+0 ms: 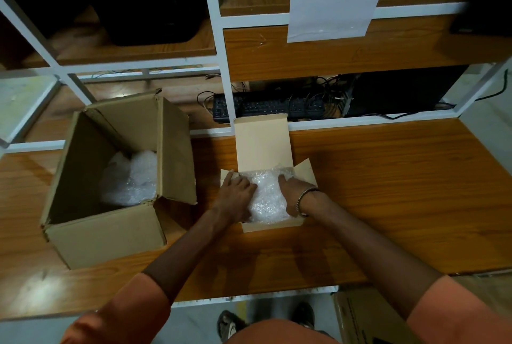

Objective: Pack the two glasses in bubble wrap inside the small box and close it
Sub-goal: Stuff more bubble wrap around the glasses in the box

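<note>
**Both hands on a bubble-wrap bundle inside the open small box**

The small box (273,226) sits on the wooden table (388,191), a little in from the near edge, its lid (261,144) standing upright at the far side and its side flaps (306,173) splayed outward. A bubble-wrap bundle (267,195) fills the box cavity; the glasses themselves cannot be made out through the wrap. The left hand (237,195) lies on the bundle's left side over the box's left wall, fingers fairly straight and close together. The right hand (293,191), a bangle (304,199) at the wrist, lies on the right side, fingers extended toward the lid and thumb down along the near part of the wrap. To the left, apart from the small box, stands a large carton (108,230), flaps raised, with more bubble wrap (130,180) at its bottom. Bare tabletop extends to the right of the small box. Beyond the table's far edge a keyboard (266,108) lies among cables on a lower shelf.
</note>
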The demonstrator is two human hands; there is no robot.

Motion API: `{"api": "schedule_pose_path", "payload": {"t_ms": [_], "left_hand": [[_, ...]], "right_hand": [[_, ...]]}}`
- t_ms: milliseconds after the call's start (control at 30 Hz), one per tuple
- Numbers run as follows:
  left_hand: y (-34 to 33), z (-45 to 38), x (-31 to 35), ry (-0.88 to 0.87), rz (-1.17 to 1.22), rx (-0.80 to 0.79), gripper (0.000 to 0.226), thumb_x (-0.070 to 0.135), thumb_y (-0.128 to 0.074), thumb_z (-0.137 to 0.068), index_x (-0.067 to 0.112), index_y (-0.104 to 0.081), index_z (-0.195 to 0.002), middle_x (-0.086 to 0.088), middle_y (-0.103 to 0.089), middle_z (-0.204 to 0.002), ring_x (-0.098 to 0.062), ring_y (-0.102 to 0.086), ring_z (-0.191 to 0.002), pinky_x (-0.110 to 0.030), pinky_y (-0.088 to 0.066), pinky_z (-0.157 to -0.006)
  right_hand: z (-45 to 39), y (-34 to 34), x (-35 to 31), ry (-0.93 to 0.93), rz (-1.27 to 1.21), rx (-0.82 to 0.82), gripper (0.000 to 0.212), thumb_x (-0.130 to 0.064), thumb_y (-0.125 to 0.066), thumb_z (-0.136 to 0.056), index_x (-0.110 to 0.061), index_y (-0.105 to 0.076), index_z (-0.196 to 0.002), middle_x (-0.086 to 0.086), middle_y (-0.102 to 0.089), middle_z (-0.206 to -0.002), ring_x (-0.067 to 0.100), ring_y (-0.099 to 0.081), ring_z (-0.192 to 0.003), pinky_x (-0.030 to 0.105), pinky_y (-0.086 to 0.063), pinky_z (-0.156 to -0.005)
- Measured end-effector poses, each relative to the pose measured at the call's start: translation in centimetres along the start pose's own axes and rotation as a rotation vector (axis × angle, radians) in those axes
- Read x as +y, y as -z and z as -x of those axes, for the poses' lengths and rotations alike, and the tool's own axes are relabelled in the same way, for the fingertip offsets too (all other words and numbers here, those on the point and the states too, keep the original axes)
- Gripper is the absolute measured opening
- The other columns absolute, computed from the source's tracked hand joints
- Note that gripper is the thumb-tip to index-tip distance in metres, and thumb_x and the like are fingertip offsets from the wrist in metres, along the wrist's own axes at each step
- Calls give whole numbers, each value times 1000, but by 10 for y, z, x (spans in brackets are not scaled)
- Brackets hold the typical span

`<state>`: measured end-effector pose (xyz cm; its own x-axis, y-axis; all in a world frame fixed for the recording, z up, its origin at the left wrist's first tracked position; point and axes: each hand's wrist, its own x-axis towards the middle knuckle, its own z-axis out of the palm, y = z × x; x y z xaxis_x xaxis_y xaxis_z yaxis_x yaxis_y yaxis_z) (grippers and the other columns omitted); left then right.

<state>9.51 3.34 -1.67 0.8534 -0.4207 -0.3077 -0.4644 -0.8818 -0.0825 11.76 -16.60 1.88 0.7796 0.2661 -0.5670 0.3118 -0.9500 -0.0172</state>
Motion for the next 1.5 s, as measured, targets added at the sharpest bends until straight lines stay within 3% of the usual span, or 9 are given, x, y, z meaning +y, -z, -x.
{"api": "schedule_pose_path", "payload": {"t_ms": [133,200,367,533,733,900,1133,1267,1500], "left_hand": [[15,4,-15,-68,94,-179,103,56,-64,-96,13,-4,-168,-17,-11,-174,-30,4,-162,-55,24,-120],[22,1,-16,-71,116,-217,106,52,-70,-93,13,-7,-168,-16,-15,-174,-27,0,-163,-55,25,-120],[13,-6,-8,-74,52,-63,107,64,-77,-79,13,-30,-160,-17,-36,-166,-33,-26,-157,-56,6,-127],[4,-18,-13,-62,68,-36,117,70,-80,-72,14,-26,-160,-17,-38,-164,-35,-35,-153,-54,-3,-131],[-7,-16,-17,-37,206,41,108,62,-83,-74,17,-32,-158,-13,-37,-165,-30,-31,-155,-49,-7,-131],[-15,-8,-7,-23,124,95,108,67,-76,-78,14,-29,-159,-15,-41,-160,-34,-36,-150,-54,-2,-131],[-8,2,11,31,73,101,99,59,-70,-88,13,-24,-162,-17,-37,-163,-35,-27,-155,-56,6,-130],[-11,10,13,55,65,75,94,52,-67,-93,13,-19,-164,-16,-29,-168,-34,-17,-159,-51,14,-126],[16,3,21,88,147,-54,92,43,-69,-95,9,-19,-164,-20,-26,-168,-36,-17,-159,-63,9,-125]], "right_hand": [[0,2,-5,4,188,18,95,-8,-71,-86,1,-12,-159,25,-29,-158,39,-43,-139,46,-49,-106],[2,9,-7,-9,334,42,87,-12,-75,-85,2,-25,-155,25,-28,-157,38,-33,-144,48,-40,-112],[-4,11,-7,-8,469,8,87,-21,-78,-79,0,-34,-152,21,-33,-156,40,-26,-145,54,-29,-114],[-9,6,5,31,471,-19,114,-30,-81,-73,1,-13,-158,23,-21,-163,42,-19,-148,61,-25,-116],[-16,12,16,56,445,16,115,-41,-91,-63,-11,-30,-156,16,-21,-162,37,-19,-147,60,-29,-114],[-15,5,13,51,439,6,102,-31,-84,-71,-5,-28,-152,18,-34,-154,38,-30,-141,58,-30,-112],[-20,6,19,105,220,-7,96,-24,-96,-59,-9,-48,-140,12,-58,-136,29,-61,-119,42,-56,-95],[-15,5,31,134,108,17,96,-27,-97,-55,-16,-48,-137,9,-61,-131,26,-62,-115,37,-57,-89],[-15,27,35,99,3,-88,88,-33,-93,-68,-13,-50,-142,6,-68,-124,23,-67,-105,37,-60,-86]]}}
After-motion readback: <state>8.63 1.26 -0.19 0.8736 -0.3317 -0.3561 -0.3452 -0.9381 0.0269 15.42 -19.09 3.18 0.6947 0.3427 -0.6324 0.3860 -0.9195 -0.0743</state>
